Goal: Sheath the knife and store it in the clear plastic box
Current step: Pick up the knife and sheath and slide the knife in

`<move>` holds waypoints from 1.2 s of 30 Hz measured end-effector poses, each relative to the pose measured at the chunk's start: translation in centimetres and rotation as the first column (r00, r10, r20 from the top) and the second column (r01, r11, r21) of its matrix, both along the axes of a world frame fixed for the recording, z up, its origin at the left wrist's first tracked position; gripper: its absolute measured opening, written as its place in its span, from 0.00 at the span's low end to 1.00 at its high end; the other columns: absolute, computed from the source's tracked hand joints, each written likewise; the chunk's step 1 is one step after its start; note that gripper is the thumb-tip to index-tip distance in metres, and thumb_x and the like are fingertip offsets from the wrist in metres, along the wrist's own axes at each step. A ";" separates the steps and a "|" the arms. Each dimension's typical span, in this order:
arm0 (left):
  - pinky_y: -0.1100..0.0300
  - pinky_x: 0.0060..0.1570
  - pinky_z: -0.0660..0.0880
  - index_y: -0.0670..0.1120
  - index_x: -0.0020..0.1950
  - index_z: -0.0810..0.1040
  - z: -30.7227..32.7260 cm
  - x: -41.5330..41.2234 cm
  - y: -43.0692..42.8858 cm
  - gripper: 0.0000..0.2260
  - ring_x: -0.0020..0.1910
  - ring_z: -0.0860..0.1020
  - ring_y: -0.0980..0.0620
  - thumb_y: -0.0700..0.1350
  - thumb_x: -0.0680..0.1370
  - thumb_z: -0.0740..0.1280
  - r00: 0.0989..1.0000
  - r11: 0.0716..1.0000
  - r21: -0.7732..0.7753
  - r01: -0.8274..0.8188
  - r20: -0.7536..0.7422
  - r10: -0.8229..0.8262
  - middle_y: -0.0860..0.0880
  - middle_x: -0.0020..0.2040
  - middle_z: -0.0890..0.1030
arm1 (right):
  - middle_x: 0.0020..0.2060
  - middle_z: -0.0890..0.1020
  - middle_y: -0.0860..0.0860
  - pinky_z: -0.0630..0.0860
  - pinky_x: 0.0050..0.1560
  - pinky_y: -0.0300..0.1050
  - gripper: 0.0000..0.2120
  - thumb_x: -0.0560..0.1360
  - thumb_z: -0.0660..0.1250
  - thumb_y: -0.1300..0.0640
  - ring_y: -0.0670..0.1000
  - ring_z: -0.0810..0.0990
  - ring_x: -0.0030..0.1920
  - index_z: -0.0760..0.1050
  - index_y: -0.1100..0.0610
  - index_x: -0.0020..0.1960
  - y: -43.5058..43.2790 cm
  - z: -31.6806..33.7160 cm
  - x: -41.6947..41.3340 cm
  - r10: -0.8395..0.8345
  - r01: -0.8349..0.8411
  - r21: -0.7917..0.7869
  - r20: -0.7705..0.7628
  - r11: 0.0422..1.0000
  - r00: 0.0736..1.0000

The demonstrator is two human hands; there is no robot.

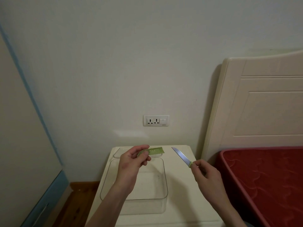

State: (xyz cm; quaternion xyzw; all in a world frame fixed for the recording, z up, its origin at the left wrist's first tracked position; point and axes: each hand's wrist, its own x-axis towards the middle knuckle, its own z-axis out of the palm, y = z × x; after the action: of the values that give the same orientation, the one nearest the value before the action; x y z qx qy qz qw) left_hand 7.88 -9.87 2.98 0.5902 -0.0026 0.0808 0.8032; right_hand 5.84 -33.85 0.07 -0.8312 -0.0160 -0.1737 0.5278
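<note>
Head view: my left hand (131, 163) fingers pinch green sheath (152, 152) above clear plastic box (161, 196) on desk (182, 185). Right hand (206, 176) fingers grip knife (182, 156) handle, blade bare, apart from sheath.

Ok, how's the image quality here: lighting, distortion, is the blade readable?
Head view: dim, flat indoor light; wide-angle bending at the edges; knife blade catches a soft sheen yet reads clearly; clear plastic box shows mainly by its rim.
</note>
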 end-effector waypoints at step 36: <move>0.62 0.37 0.78 0.41 0.48 0.82 0.5 -0.4 0.1 0.05 0.33 0.79 0.52 0.35 0.76 0.68 0.998 0.996 -0.067 -0.056 -0.002 0.056 0.48 0.33 0.82 | 0.21 0.74 0.44 0.64 0.26 0.37 0.08 0.73 0.71 0.56 0.42 0.68 0.24 0.82 0.46 0.36 -0.4 4.7 0.7 0.202 -0.185 -0.231 0.054 0.955 0.978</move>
State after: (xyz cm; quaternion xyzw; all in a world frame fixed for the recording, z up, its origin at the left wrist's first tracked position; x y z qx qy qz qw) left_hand 7.45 -9.75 3.45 0.5628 0.0167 0.1032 0.8199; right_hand 6.49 -34.20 4.76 -0.8727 -0.1370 -0.1501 0.4440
